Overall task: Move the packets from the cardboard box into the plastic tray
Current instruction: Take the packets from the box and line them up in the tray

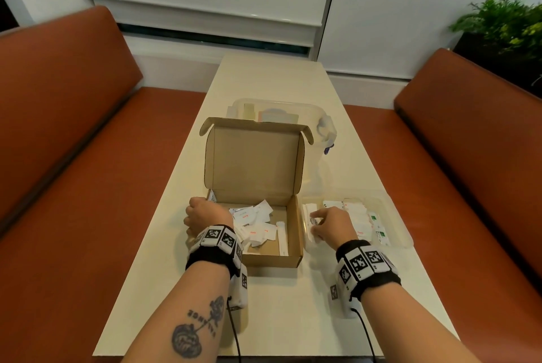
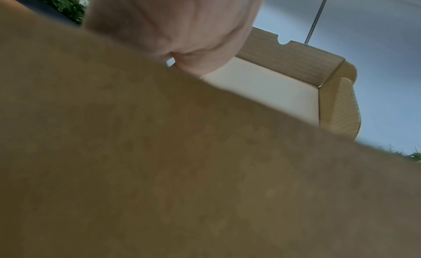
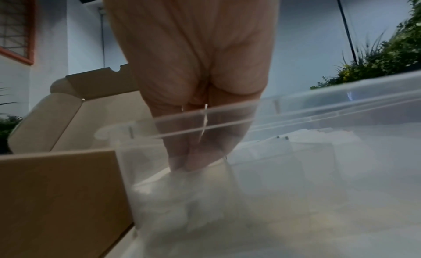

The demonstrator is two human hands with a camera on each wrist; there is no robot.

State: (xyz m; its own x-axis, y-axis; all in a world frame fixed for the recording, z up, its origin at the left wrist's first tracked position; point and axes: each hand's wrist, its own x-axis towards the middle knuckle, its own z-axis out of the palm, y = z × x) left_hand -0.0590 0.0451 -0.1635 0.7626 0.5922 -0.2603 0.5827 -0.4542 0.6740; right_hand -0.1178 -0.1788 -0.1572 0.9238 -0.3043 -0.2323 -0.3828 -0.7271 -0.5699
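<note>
An open cardboard box stands mid-table with its lid up, and several white packets lie loose inside. My left hand sits at the box's left wall with its fingers curled over the edge. The left wrist view is filled by the cardboard box with the left hand above it. Right of the box lies a clear plastic tray with packets in its compartments. My right hand reaches down into the tray's left compartment, pinching a thin white packet between its fingers.
A clear lidded container stands behind the box. Orange benches run along both long sides of the narrow cream table. A green plant is at the far right. Bare tabletop lies in front of the box.
</note>
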